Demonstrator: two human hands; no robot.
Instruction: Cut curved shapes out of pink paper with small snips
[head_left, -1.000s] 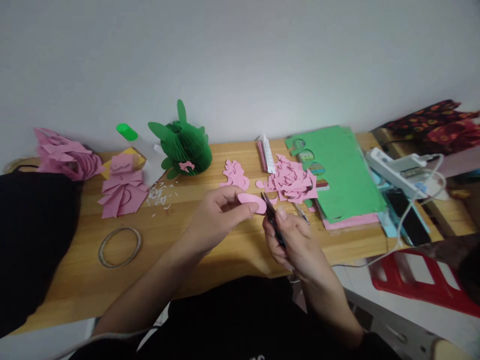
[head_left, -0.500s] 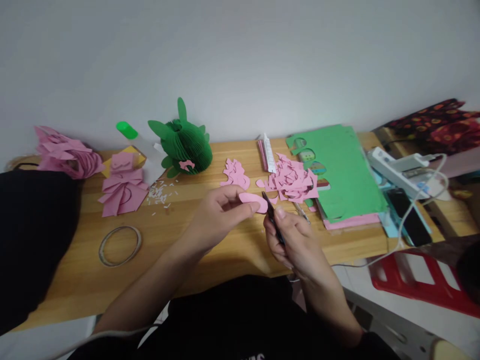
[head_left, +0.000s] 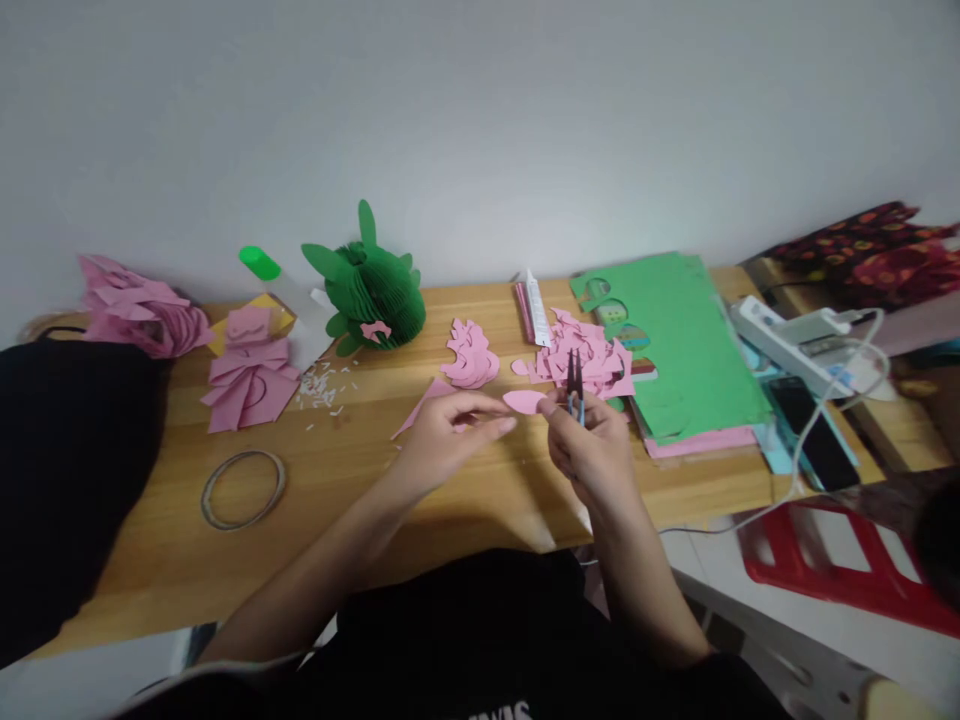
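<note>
1. My right hand (head_left: 592, 455) is closed round the scissors (head_left: 575, 385). The fingers wrap the handles and hide them, so only the dark blades show.
2. The scissors' long axis runs from me toward the wall, with the tips pointing at the far edge of the worktop (head_left: 360, 520). The blades lie close together, almost shut, and their tips sit over the near fringe of the scraps (head_left: 592, 355).
3. The petal (head_left: 523, 401), a pink oval, is between my two hands, above the middle of the worktop. Its long axis lies left to right, parallel to the front edge. Its right end meets my right thumb, and I cannot tell which end is the pointed one.
4. My left hand (head_left: 450, 440) has its fingers curled narrow, with the fingertips reaching right, just under the petal's left end. I cannot tell whether they pinch the petal or only come near it.
5. A pink triangular offcut (head_left: 416, 410) sticks out from behind my left hand, its point aimed toward the left front corner. I cannot tell whether it is held or lying flat.
6. Along the back edge there is a green paper ball (head_left: 371, 290), a glue tube (head_left: 536, 295) and a small stack of cut petals (head_left: 471, 360).
7. Green sheets (head_left: 675, 340) lie toward the right end of the worktop.
8. A tape ring (head_left: 242, 488) lies near the left front, and folded pink paper (head_left: 251, 370) lies behind it.
</note>
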